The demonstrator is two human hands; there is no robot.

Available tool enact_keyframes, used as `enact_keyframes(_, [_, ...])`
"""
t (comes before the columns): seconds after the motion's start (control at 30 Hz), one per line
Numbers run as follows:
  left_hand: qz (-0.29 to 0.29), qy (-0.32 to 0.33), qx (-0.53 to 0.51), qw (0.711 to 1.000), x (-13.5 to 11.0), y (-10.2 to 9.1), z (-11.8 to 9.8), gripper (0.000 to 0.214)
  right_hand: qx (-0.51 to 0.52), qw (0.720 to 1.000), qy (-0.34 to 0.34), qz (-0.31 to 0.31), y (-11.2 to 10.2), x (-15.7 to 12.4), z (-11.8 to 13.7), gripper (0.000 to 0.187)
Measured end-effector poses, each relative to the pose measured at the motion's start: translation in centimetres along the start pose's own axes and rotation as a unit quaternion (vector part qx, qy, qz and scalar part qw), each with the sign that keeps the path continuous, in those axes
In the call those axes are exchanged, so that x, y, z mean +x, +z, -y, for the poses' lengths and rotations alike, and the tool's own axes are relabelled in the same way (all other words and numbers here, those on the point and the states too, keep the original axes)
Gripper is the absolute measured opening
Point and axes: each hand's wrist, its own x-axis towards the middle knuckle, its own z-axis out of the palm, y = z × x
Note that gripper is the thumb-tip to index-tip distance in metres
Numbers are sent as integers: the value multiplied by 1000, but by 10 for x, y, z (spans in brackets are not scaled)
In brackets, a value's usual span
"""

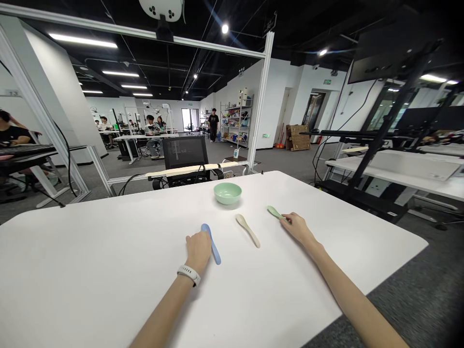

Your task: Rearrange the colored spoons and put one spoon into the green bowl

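My left hand (199, 250), with a pale band on its wrist, is curled at the blue spoon (215, 251). Its fingertips are mostly hidden, but they look closed on the spoon's middle; the bowl end and the handle's end show. On the right, my right hand (296, 226) pinches the handle of a light green spoon (274, 211), whose bowl end points away to the left. Between the two hands a cream spoon (248, 231) lies on the white table (108, 261). Beyond it stands a green bowl (227, 193), upright near the far edge.
Behind the table's far edge are a black mesh chair (185, 152) and a metal frame (261, 106) with a padded crossbar (174, 171). A black stand (377, 130) with cables rises at the right. Several people are in the room behind, one person (213, 124) upright.
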Motion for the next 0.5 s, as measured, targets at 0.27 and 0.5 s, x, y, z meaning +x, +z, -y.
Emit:
enact_keyframes(0.27, [2, -5, 12, 1000, -3, -3, -2, 39, -9, 1000, 2, 9, 2, 2, -3, 59])
enact_keyframes(0.5, [-23, -12, 27, 999, -3, -11, 17, 38, -33, 999, -19, -17, 2, 1, -6, 54])
